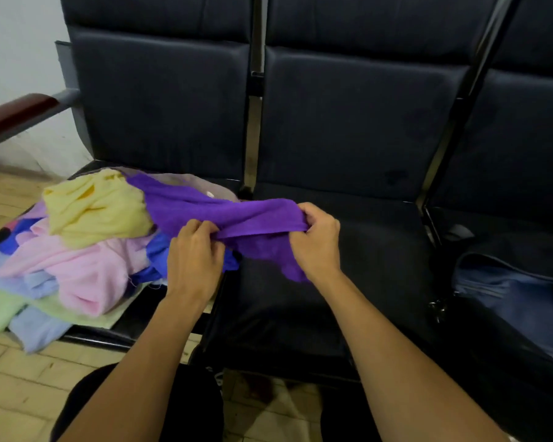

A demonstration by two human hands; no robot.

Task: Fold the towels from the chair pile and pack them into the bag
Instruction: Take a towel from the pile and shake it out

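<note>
- Left hand (pixel 194 250): nearest me on that side. I read the fingers curled and pinching one end of the purple towel (pixel 237 218), just in front of the pile.
- Right hand (pixel 316 239): level with the left, over the front of the middle seat (pixel 300 298). Fingers bunched round the same edge of the towel, further along it.
- Purple towel: held taut between my two grips, long axis running left to right. A loose flap hangs below the right hand; the far part trails back and left onto the pile. The free cloth thus lies mostly away from me and to the left of the grips.
- Pile of towels (pixel 87 244): on the left seat, yellow on top, pink, blue and green beneath, some spilling over the front edge.
- Bag (pixel 508 301): on the right seat, open, blue lining showing. It is beyond the right hand, well apart from the towel.
- Judgement: the towel wants drawing rightward, clear of the pile, to lie flat on the middle seat. The right hand is the nearer one for packing.
</note>
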